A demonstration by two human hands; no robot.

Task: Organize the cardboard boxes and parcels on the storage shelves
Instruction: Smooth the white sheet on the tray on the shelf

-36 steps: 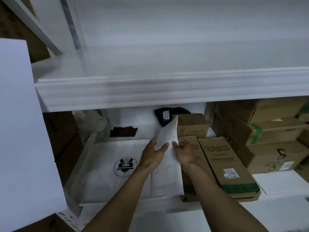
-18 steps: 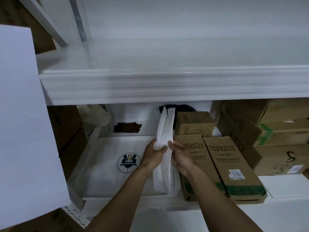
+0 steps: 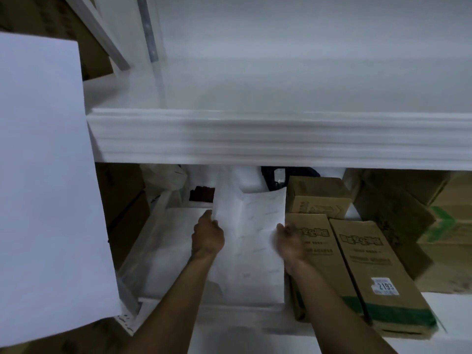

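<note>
Head view shows you have turned the white padded paper parcel (image 3: pixel 251 226) from edge-on to face-up on the lower shelf (image 3: pixel 454 302), just beside the long brown cardboard box (image 3: pixel 316 259), with your left hand (image 3: pixel 208 235) pinching its left edge and your blurred right hand (image 3: pixel 288 242) at its right edge, grip unclear, so it looks nearly placed.

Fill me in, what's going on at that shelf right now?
A person is working a white parcel on the lower shelf. The left hand grips its left edge. The right hand is at its right edge, too blurred to judge the grip. The parcel lies over a flat white package, beside two long cardboard boxes.
</note>
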